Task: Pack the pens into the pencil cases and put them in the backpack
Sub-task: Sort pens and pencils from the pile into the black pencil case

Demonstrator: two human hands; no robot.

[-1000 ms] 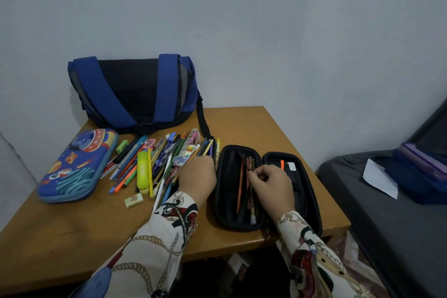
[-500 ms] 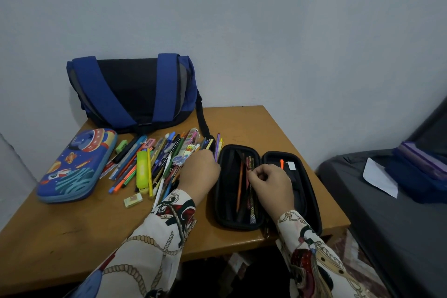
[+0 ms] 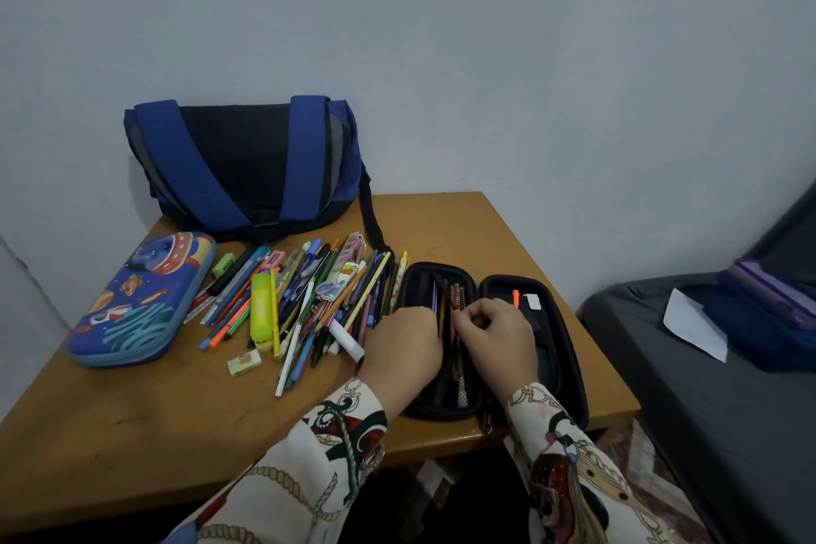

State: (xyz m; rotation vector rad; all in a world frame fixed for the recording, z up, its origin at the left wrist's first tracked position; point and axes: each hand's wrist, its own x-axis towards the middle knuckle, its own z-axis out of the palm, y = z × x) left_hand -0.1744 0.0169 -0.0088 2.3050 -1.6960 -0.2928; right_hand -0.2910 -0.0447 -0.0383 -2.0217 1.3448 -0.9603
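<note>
1. Sleeves, patterned, enter at six o'clock; both hands meet over the open black pencil case near the table's front edge.
2. Left hand sits with curled fingers at the case's left half, apparently lowering a purple pen into it; the grip itself is hidden.
3. Right hand pinches with curled fingers at the pens already inside, probably holding them aside.
4. Judged step: filling the black case, early on. Next move calls for seating the pen flat, then reaching to nine o'clock for more.
5. Loose pens lie spread at ten o'clock, well short of packed.
6. Closed blue space-print pencil case lies further left.
7. Backpack stands against the wall at eleven o'clock.
</note>
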